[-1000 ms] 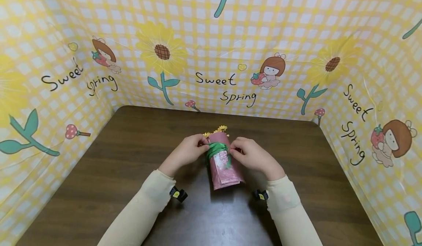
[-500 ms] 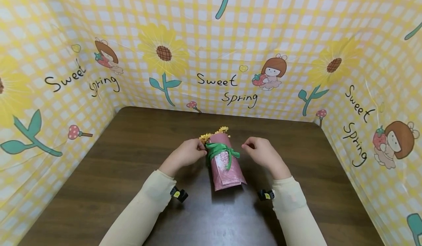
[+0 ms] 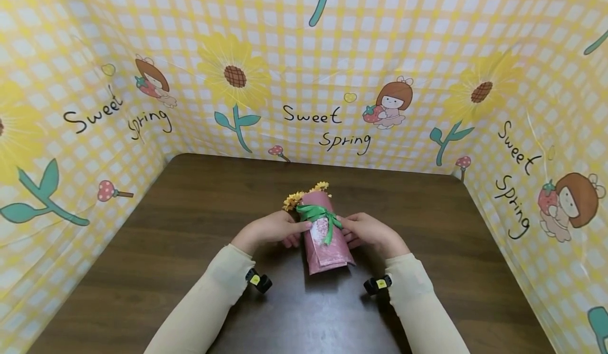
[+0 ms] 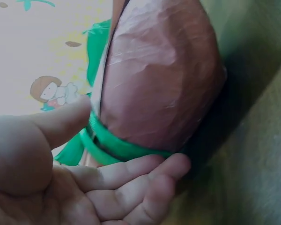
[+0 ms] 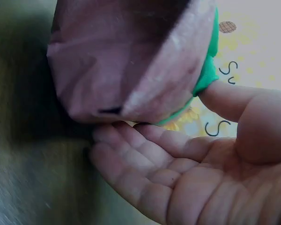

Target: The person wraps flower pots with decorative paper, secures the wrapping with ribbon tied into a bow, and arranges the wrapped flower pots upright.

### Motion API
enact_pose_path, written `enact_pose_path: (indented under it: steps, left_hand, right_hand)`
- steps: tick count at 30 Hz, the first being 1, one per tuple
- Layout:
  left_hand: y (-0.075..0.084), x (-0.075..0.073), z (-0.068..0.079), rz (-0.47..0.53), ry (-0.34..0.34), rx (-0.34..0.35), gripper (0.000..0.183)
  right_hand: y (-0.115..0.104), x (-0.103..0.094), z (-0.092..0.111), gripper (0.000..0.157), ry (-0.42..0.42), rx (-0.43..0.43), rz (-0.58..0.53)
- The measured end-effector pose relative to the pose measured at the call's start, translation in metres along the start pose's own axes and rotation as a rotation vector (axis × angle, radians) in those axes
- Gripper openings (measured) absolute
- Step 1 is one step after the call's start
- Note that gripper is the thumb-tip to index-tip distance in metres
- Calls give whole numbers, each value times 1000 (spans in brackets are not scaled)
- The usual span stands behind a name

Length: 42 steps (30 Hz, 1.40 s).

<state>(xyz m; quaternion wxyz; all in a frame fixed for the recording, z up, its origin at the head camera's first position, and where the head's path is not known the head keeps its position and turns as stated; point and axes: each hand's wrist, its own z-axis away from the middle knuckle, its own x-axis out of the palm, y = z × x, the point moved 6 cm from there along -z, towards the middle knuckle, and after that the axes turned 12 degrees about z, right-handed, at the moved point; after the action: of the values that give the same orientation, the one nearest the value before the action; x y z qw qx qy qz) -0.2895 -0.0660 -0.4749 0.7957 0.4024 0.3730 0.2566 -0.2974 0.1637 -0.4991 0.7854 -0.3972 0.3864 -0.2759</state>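
Note:
A flower bouquet wrapped in pink paper lies on the dark wooden table, its yellow flowers at the far end. Around its middle runs a green ribbon, tied in a bow at the front. My left hand holds the left side, thumb on the front by the ribbon and fingers low along the side, as the left wrist view shows. On the opposite side my right hand has its thumb at the ribbon and its fingers against the wrapping's underside. The bouquet's back is hidden.
The wooden table extends around the bouquet on all sides. A yellow checked cloth with printed flowers and words hangs behind it and at both sides.
Both hands have left the ribbon ends and come down to the bouquet's sides. The bow's loops and tails now show in full. The bouquet has barely moved.

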Motion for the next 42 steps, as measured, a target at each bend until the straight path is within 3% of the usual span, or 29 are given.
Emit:
enact_pose_path:
  steps: [6,17,22,26,33,38,42]
  left_hand:
    - [-2,4,-5,18,14,-20,64]
    - [-1,5,-6,68,24,-18,60]
    - [1,2,-4,99,83,-15,54]
    - [10,-5,2,144,155,3,49]
    - [32,-14,13,183,239,149,39]
    - [46,-17,19,122,294,294,37]
    - [52,-18,23,85,320,380,33]
  right_hand:
    - [5,4,-3,45,-24,57,-142]
    - [8,7,-3,47,-57,17,-144]
    - [3,6,-1,38,-78,-35,-203]
    - [-9,1,4,32,-44,-86,-236]
    - [-33,-11,16,45,139,-164,-201]
    - [-46,-19,24,44,285,-206,-116]
    - [-52,-23,29,48,347,-253,-33]
